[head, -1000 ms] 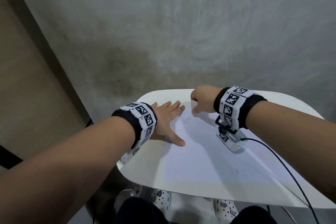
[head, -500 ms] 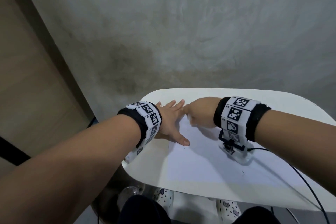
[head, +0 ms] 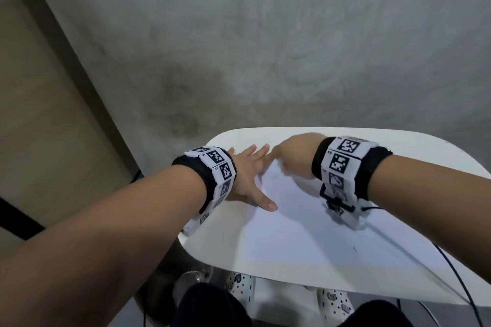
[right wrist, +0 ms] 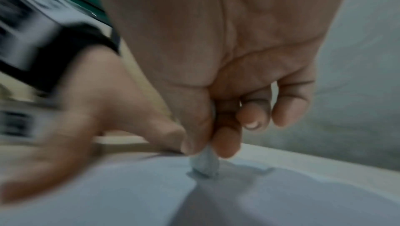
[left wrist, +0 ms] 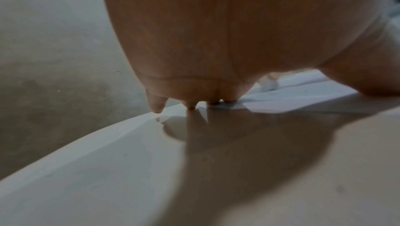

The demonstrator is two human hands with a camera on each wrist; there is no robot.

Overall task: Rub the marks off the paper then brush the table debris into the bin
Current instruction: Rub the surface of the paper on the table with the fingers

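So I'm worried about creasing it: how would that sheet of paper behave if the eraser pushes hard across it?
The paper looks thin and lies flat, so it would probably slide or buckle. That is likely why the left hand presses it with spread fingers. The eraser, pinched in the right hand, may drag it near the corner.

text: none legible | wristbands (head: 221, 170): square coded tags, tiny characters unreadable

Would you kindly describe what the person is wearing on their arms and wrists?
Both forearms are bare, with no sleeves. Each wrist carries a black band ringed with white square tiles printed with black coded markers. A small camera unit hangs beneath the right wrist, and a thin black cable trails from it.
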